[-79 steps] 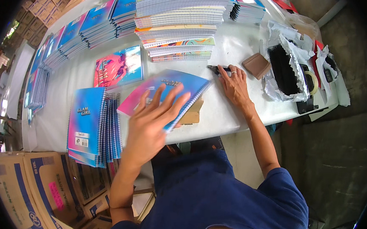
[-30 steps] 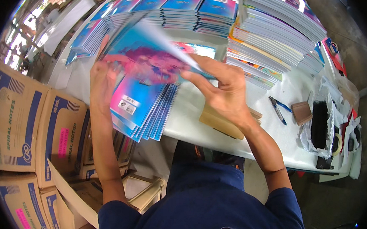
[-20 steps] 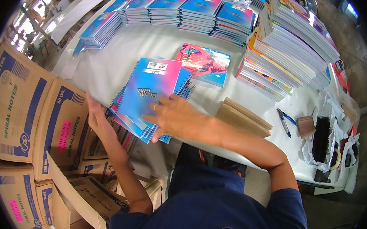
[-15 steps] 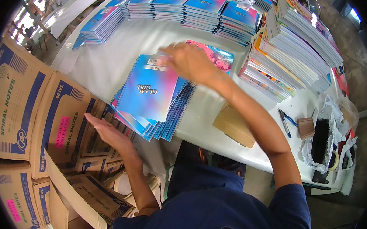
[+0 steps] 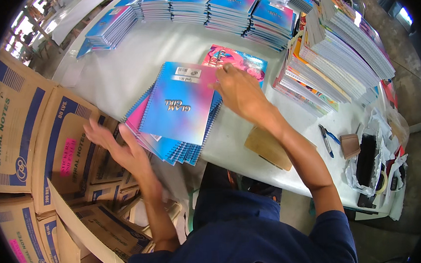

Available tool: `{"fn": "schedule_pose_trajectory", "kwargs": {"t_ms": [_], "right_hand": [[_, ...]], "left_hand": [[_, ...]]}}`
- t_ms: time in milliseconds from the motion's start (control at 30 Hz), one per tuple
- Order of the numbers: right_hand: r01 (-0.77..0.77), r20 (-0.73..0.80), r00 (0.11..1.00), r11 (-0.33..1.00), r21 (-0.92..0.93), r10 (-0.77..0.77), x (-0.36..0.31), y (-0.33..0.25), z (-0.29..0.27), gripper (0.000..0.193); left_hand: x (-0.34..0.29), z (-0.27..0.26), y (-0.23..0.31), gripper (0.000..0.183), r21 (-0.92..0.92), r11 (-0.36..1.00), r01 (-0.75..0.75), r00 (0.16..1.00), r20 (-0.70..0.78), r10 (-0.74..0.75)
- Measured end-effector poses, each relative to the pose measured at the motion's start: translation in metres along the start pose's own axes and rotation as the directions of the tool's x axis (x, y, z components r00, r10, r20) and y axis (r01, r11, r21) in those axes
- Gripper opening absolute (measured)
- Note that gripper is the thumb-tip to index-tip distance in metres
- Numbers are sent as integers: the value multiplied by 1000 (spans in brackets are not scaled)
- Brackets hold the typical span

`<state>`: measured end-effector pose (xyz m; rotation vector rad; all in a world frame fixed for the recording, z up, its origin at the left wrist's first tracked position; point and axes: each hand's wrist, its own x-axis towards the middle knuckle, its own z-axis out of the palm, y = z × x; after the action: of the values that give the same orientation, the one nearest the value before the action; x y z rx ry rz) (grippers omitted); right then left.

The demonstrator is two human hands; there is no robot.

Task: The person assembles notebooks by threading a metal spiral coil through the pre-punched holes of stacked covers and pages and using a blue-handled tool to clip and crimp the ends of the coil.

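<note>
A blue-and-pink spiral notebook [image 5: 175, 119] lies slightly askew on a fanned pile of spiral notebooks [image 5: 180, 155] at the table's near edge. My right hand [image 5: 243, 94] is closed at its right edge, thumb and fingers pinching the cover's side. Left of the pile, my left hand [image 5: 124, 150] hovers with fingers spread, holding nothing, in front of the cartons. Just beyond my right hand lies a pink notebook [image 5: 245, 65] with a drawn picture on its cover, partly hidden by that hand.
Neat notebook stacks [image 5: 233, 7] line the far side. A tall leaning pile of notebooks [image 5: 332, 59] stands right. Nearer are a brown cardboard piece [image 5: 265, 149], a pen [image 5: 326, 142], a brown block [image 5: 350, 146] and a paper-wrapped box [image 5: 369, 164]. Cartons [image 5: 65, 141] crowd the left.
The top notebook has shifted and turned a little to the right, exposing a pink cover below. My right hand has come nearer along its edge; my left hand has drawn away leftward and spread.
</note>
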<state>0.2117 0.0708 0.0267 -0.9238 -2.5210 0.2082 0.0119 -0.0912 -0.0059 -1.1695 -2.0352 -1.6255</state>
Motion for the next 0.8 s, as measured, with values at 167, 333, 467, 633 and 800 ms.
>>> {"fn": "schedule_pose_trajectory", "kwargs": {"t_ms": [167,333,467,633,800], "right_hand": [[-247,479,853,969,24,206,-42,-39,-5,41],[-419,503,836,848,325,221,-41,-45,16,46],[-302,356,921,866,398,158,-68,-47,46,48],[-538,431,843,519,665,322,-59,-24,52,40],[-541,335,835,763,354,436,-10,-20,52,51]], "left_hand": [[91,38,-51,63,-58,991,122,879,471,-80],[106,88,-60,77,7,951,309,315,943,-110],[118,85,-67,79,-190,861,471,185,976,114],[127,72,-77,83,-187,805,563,135,982,133],[116,67,-93,70,-151,900,410,266,963,41]]}}
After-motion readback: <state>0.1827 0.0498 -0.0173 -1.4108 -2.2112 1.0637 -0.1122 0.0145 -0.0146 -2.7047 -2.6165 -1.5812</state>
